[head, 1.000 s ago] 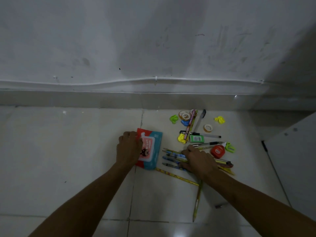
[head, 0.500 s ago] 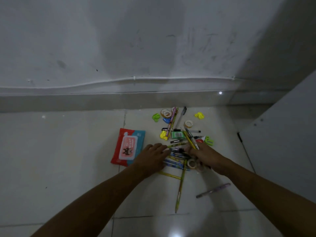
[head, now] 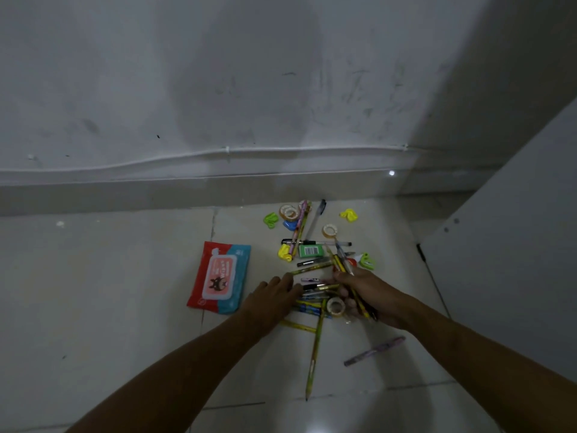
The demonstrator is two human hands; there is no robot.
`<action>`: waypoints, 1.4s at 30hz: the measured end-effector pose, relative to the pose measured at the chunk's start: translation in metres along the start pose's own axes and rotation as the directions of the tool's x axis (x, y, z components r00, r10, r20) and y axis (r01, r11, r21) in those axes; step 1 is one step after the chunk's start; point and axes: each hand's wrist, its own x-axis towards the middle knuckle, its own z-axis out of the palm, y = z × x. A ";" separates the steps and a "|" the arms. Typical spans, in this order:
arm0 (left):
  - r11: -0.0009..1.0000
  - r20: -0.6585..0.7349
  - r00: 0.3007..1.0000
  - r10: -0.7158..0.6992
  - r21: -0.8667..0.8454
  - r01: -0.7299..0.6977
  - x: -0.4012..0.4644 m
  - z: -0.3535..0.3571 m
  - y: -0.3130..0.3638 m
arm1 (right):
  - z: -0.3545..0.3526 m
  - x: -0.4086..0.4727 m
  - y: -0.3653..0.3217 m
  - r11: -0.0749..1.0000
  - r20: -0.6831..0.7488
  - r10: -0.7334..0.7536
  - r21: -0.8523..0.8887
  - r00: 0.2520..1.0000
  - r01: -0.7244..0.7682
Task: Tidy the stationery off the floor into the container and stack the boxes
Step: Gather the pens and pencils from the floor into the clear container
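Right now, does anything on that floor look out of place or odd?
Yes. Pens, pencils, tape rolls and clips lie scattered on the tiles by the wall. A purple pen and a long pencil have strayed nearest the person. The wipes pack isn't stationery. No container is in view.

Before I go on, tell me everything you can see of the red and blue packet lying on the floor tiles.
The red and blue soft plastic packet lies flat on the pale floor tiles, left of the stationery pile. It is a rectangle, red on its left part, blue on its right, with a pink rounded flap label bearing a small dark cartoon figure. It sits slightly tilted, looks closed, and neither of the hands touches it; the left hand is just beside its right edge.
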 end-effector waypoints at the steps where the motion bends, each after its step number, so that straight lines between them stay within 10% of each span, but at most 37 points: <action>1: 1.000 0.002 1.000 -0.003 -0.011 0.003 -0.001 0.001 -0.001 | 0.000 0.001 -0.001 1.000 -0.005 -0.007 -0.013 1.000 0.007; 27: 0.996 0.159 0.986 -0.039 0.082 0.026 -0.015 0.006 -0.018 | 0.003 0.005 0.012 0.951 -0.038 0.111 -0.286 0.993 -0.117; 32: 0.974 0.204 0.973 -0.110 -0.173 0.147 -0.015 -0.002 -0.024 | 0.006 0.005 0.011 0.975 -0.076 0.024 -0.219 0.997 -0.040; 38: 0.673 0.063 0.953 -0.298 -0.694 0.256 -0.007 -0.023 -0.011 | 0.016 0.007 -0.001 0.990 -0.230 -0.137 -0.067 0.963 0.125; 42: 0.059 0.096 0.965 -0.246 -0.992 0.114 -0.003 -0.039 0.007 | 0.031 0.007 -0.015 0.971 -0.303 -0.168 0.115 0.938 0.211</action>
